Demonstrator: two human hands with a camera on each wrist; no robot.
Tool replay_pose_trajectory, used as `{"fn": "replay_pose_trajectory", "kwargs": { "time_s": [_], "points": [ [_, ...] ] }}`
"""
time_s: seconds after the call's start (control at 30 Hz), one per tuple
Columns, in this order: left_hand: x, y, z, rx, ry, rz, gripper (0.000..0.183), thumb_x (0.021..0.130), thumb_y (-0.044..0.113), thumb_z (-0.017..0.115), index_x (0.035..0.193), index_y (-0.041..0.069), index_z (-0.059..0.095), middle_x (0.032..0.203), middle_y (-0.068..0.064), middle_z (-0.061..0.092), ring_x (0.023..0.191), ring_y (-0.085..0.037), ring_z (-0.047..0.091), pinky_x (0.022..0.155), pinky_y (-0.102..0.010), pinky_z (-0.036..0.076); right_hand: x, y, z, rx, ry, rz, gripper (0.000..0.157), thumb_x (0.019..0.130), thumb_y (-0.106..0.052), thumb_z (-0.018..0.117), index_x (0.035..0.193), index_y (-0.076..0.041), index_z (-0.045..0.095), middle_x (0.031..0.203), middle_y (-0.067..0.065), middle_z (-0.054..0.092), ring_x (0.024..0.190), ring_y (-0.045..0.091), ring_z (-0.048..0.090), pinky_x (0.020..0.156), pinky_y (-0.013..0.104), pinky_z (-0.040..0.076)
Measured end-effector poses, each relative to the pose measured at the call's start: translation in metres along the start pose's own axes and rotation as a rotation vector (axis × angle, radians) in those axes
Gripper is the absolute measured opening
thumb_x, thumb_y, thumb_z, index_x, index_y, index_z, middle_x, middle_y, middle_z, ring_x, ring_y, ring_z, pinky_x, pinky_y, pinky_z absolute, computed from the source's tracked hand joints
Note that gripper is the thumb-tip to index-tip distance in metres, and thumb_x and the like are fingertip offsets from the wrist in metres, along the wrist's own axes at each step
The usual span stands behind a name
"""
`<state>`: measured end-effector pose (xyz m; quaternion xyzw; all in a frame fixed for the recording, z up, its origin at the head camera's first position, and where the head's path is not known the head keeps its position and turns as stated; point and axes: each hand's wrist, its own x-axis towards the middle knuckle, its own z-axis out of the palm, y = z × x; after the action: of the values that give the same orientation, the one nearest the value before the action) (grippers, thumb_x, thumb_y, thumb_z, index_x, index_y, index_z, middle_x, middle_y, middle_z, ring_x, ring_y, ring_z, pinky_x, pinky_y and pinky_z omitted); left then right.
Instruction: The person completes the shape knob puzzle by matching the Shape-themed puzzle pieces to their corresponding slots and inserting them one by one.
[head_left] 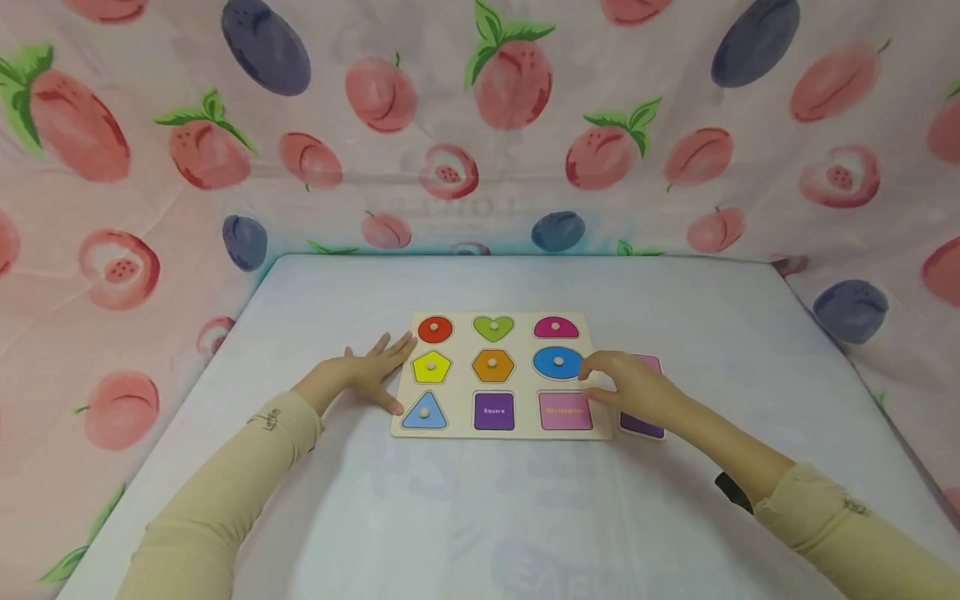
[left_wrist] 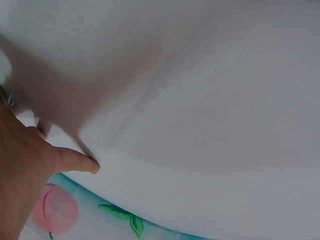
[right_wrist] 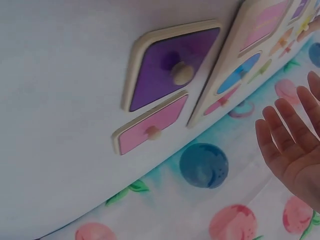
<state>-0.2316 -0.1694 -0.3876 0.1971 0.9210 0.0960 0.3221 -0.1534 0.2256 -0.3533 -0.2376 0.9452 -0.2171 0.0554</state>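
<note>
A wooden shape puzzle board [head_left: 456,400] lies on the table, with knobbed shapes such as a blue oval [head_left: 547,367] and an orange hexagon [head_left: 487,372] in it. Its square slot [head_left: 494,421] and rectangle slot [head_left: 566,421] show printed words and no knob. Spread fingers of my left hand [head_left: 366,372] touch the board's left edge. My right hand [head_left: 633,385] hovers beside the oval, fingers loosely bent and holding nothing. To the right of the board lie a purple square piece [right_wrist: 155,85] and a pink rectangle piece [right_wrist: 170,117], partly hidden by that hand in the head view.
A white cloth covers the table [head_left: 480,500]. Fruit-printed fabric [head_left: 510,175] hangs behind and at both sides. A small black object [head_left: 733,492] shows beside the right forearm.
</note>
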Motion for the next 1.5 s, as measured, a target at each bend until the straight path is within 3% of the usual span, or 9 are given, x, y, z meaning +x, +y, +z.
{"fn": "replay_pose_trajectory", "kwargs": {
  "time_s": [0.13,0.3,0.43,0.5,0.67,0.73,1.07,1.27,1.5],
  "points": [
    [-0.001,-0.002,0.0,-0.009,0.011,0.007,0.122,0.07,0.052,0.076,0.152,0.017,-0.008,0.159,-0.004,-0.018,0.144,-0.037,-0.019,0.099,-0.078,-0.009,-0.003,0.004,-0.004,-0.017,-0.008,0.062,0.019,0.085,-0.012,0.069,0.103,-0.007,0.065,0.109,0.011,0.067,0.106,0.033,0.06,0.092,0.049,0.05],
    [-0.001,-0.004,0.001,-0.018,0.021,0.011,0.123,0.07,0.052,0.076,0.152,0.017,-0.008,0.159,-0.004,-0.017,0.144,-0.037,-0.018,0.098,-0.078,-0.01,-0.006,0.01,-0.007,-0.043,0.013,0.069,0.018,0.083,-0.012,0.071,0.1,-0.007,0.066,0.107,0.012,0.068,0.101,0.033,0.061,0.088,0.049,0.052],
    [0.001,-0.004,0.002,-0.023,0.012,0.011,0.123,0.069,0.053,0.077,0.152,0.018,-0.008,0.159,-0.003,-0.018,0.144,-0.036,-0.019,0.099,-0.077,-0.01,-0.012,0.016,-0.008,-0.001,-0.025,0.123,0.018,0.085,-0.011,0.069,0.101,-0.005,0.064,0.117,0.021,0.063,0.091,0.031,0.065,0.072,0.037,0.058],
    [0.002,-0.004,0.001,-0.019,0.012,0.012,0.123,0.069,0.053,0.076,0.152,0.018,-0.008,0.159,-0.003,-0.018,0.144,-0.036,-0.019,0.099,-0.077,-0.01,-0.014,0.021,-0.009,-0.011,-0.027,0.132,0.017,0.085,-0.011,0.068,0.101,-0.005,0.064,0.119,0.022,0.061,0.091,0.03,0.065,0.071,0.036,0.058],
    [0.002,-0.002,-0.002,-0.014,0.021,0.012,0.121,0.071,0.051,0.076,0.152,0.017,-0.007,0.159,-0.004,-0.017,0.144,-0.037,-0.018,0.099,-0.077,-0.009,-0.016,0.031,-0.01,-0.083,0.015,0.113,0.015,0.084,-0.012,0.069,0.097,-0.006,0.066,0.109,0.016,0.067,0.104,0.035,0.061,0.089,0.052,0.05],
    [0.002,-0.002,-0.003,-0.017,0.024,0.009,0.121,0.071,0.05,0.077,0.152,0.017,-0.007,0.159,-0.004,-0.016,0.144,-0.037,-0.018,0.099,-0.077,-0.009,-0.017,0.033,-0.01,-0.079,0.02,0.116,0.016,0.084,-0.011,0.069,0.098,-0.005,0.066,0.106,0.014,0.068,0.103,0.035,0.061,0.09,0.052,0.05],
    [0.005,-0.004,0.003,-0.011,0.012,0.009,0.122,0.07,0.052,0.076,0.152,0.017,-0.007,0.159,-0.005,-0.016,0.144,-0.037,-0.018,0.099,-0.078,-0.009,-0.029,0.048,-0.005,-0.043,-0.027,0.138,0.024,0.081,-0.016,0.073,0.101,-0.005,0.066,0.104,0.012,0.068,0.103,0.035,0.06,0.089,0.051,0.05],
    [0.003,-0.007,0.008,-0.018,0.008,0.022,0.122,0.07,0.053,0.076,0.152,0.017,-0.007,0.159,-0.006,-0.016,0.144,-0.038,-0.018,0.098,-0.078,-0.009,-0.034,0.056,-0.001,-0.056,-0.036,0.074,0.017,0.077,-0.015,0.076,0.088,-0.008,0.064,0.093,0.005,0.068,0.093,0.029,0.062,0.083,0.047,0.051],
    [0.001,-0.004,0.003,-0.019,0.017,0.013,0.121,0.071,0.051,0.076,0.152,0.018,-0.007,0.159,-0.005,-0.017,0.144,-0.036,-0.019,0.099,-0.077,-0.01,-0.033,0.057,0.004,-0.097,-0.043,0.084,0.014,0.078,-0.013,0.075,0.083,-0.007,0.064,0.086,0.003,0.066,0.079,0.018,0.057,0.077,0.04,0.052]
  ]
}}
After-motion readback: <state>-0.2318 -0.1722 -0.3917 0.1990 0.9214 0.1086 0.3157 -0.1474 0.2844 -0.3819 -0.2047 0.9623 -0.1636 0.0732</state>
